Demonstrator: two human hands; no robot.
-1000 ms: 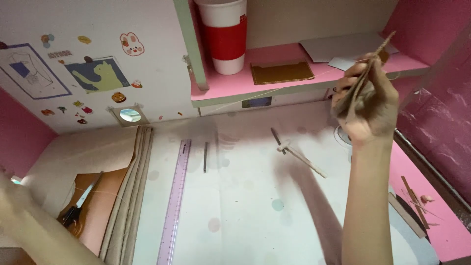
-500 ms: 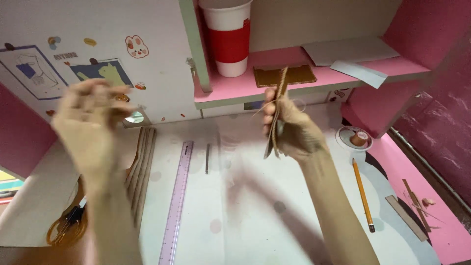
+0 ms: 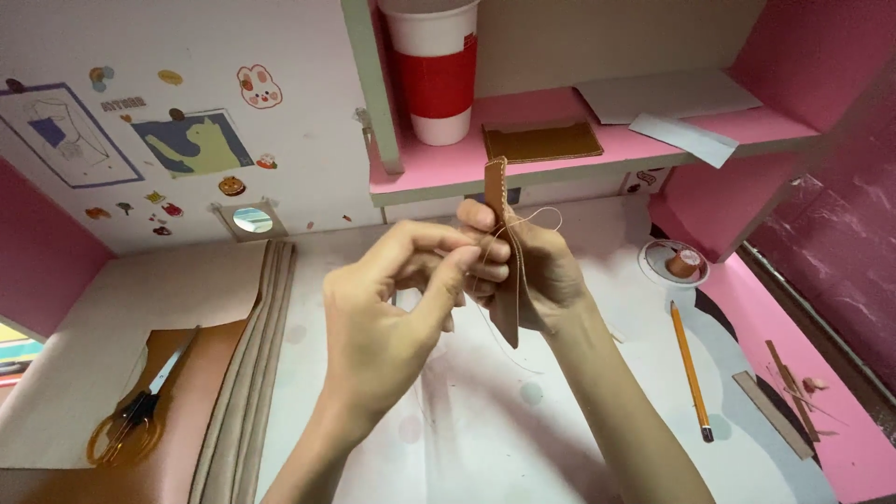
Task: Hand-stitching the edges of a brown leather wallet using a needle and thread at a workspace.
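At the centre of the frame the right hand (image 3: 537,271) is clamped on a narrow brown leather piece (image 3: 499,252), held upright with a row of pale stitches along its edge; the left hand (image 3: 397,317) is closed against it, thumb and forefinger pinched together at the stitched edge, probably on a needle, though that is too small to tell; a thin pale thread (image 3: 532,219) loops out above the right knuckles.

The leather looks light and fairly stiff, enough to stand on its own above the fingers, yet thin enough to bend if squeezed hard; I judge it best gripped flat across its two faces just beside the seam, as the right hand has it; the thread is fine, likely to slip and tangle, and wants a fingertip pinch.

Below lies the white table (image 3: 485,429), with pale dots; a yellow pencil (image 3: 689,369) at right of centre; strips and scraps at lower right; a small round dish (image 3: 674,263) near the pink wall; scissors (image 3: 131,420) on a brown leather sheet (image 3: 201,411) at lower left; folded beige cloth (image 3: 252,355) beside it.

In the upper middle a pink shelf (image 3: 467,168) carries a red and white cup (image 3: 437,70), a brown leather panel (image 3: 541,142) and grey paper; stickers dot the white wall at upper left.
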